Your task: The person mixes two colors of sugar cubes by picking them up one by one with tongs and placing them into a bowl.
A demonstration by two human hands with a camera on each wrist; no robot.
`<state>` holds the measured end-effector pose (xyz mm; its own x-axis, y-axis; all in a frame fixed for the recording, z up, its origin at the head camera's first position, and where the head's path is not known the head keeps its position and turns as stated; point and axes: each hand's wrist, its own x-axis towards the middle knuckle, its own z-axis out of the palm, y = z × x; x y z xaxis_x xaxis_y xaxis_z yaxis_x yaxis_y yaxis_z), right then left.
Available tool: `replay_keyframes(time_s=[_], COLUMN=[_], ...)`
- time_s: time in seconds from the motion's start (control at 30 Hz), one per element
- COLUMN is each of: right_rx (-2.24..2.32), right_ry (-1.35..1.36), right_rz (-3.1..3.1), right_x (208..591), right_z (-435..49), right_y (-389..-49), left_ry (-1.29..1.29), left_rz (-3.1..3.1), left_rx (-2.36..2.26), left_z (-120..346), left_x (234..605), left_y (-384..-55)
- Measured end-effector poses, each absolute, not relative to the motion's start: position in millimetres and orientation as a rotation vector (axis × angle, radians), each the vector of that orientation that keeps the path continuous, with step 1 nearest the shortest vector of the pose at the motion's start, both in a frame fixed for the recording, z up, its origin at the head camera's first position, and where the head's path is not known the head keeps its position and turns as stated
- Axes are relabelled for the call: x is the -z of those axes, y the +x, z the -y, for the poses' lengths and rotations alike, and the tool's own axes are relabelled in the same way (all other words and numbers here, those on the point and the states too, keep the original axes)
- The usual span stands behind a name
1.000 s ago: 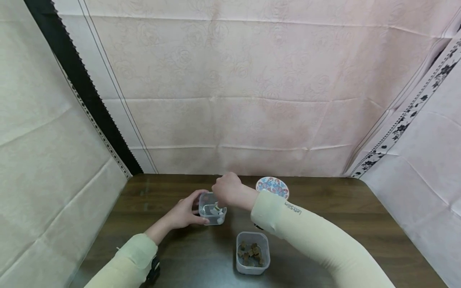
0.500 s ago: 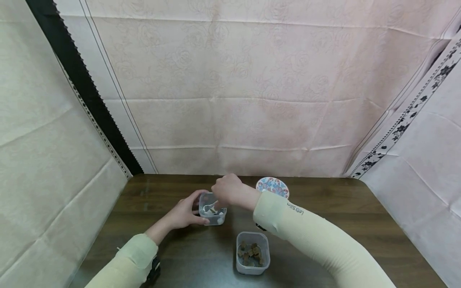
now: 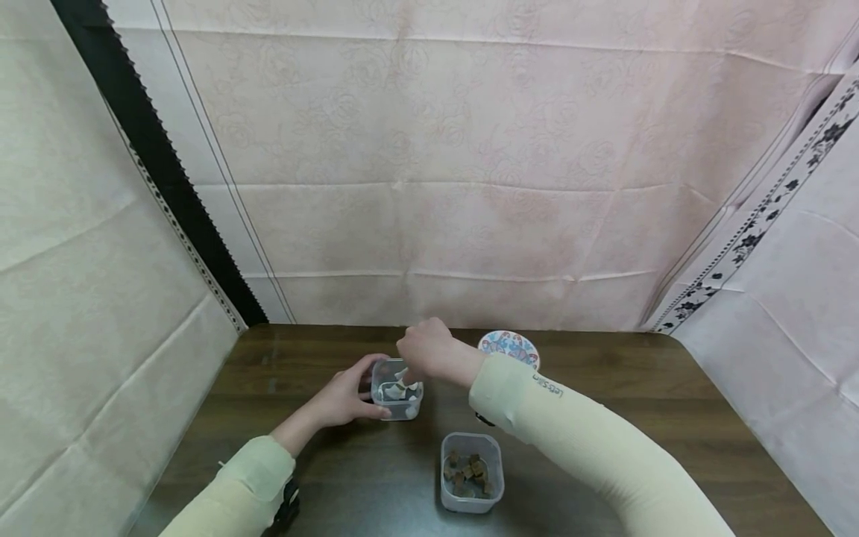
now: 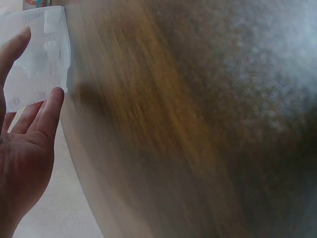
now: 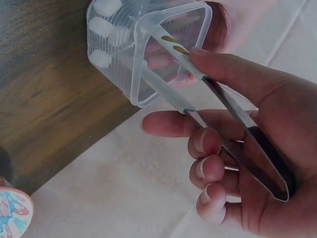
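Observation:
My left hand (image 3: 345, 395) grips a clear plastic container (image 3: 400, 411) from its left side, thumb in front and fingers behind. Several white round lumps (image 5: 119, 35) lie at its bottom in the right wrist view. Above the container's right side, my right hand (image 3: 429, 350) holds small metal tongs (image 5: 228, 103) with white ends, one bearing yellow leaf-shaped marks. The ends reach in through the container's mouth and stand apart. Nothing is seen between them. In the left wrist view the left hand (image 4: 29, 153) has its fingertips against the container wall.
Nearer the front of the wooden table (image 3: 356, 485) stands a second clear container (image 3: 493, 477) with several small brown cubes (image 3: 473, 470). A round disc with a blue and red pattern (image 3: 510, 347) lies at the back, right of my hand. Pale cloth (image 3: 429, 224) hangs behind the table.
The white ends of the tongs have shifted slightly inside the container, with a small movement of my right hand. My left hand and both containers stay in place.

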<state>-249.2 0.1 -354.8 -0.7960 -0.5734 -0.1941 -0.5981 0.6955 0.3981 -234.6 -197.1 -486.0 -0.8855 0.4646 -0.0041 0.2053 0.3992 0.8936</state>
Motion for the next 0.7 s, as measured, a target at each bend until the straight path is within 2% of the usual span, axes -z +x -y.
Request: replay_keyframes(time_s=[0.7], right_rx=[-0.736], right_ry=[-1.025], right_rz=[-2.784], right_x=[360.3], right_z=[7.3], right_y=[-249.8], left_ry=[0.597], left_rz=[-2.407], left_rx=[-1.495], left_z=[198.0], left_x=[481.9], left_y=[-231.1])
